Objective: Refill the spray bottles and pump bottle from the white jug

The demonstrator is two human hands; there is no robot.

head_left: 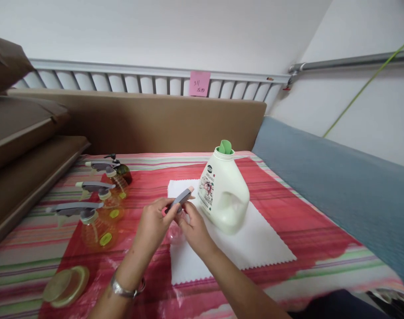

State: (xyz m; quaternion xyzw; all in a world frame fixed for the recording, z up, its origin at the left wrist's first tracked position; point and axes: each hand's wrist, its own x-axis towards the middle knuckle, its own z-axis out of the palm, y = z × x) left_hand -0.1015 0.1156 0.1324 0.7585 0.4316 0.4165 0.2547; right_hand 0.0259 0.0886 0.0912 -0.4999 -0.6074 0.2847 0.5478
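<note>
My left hand (154,223) is closed around the grey trigger spray head (180,199), whose pale pink nozzle points up and to the right. Just below it, my right hand (196,229) has its fingers closed at the neck of a small clear spray bottle (174,233). The bottle is partly hidden by my hands, and whether the head is fully seated on it I cannot tell. Right beside my right hand stands a large pale green detergent jug (227,195), upright, with a green spout in its uncapped mouth. A white cloth (255,241) with a scalloped edge lies under the jug.
Several yellowish spray bottles (97,228) stand in a row on the left, with a dark pump bottle (125,172) behind them. Two round lids (71,288) lie at the front left. Brown padded boards (29,177) are stacked along the left edge; a brown panel (162,122) closes off the back.
</note>
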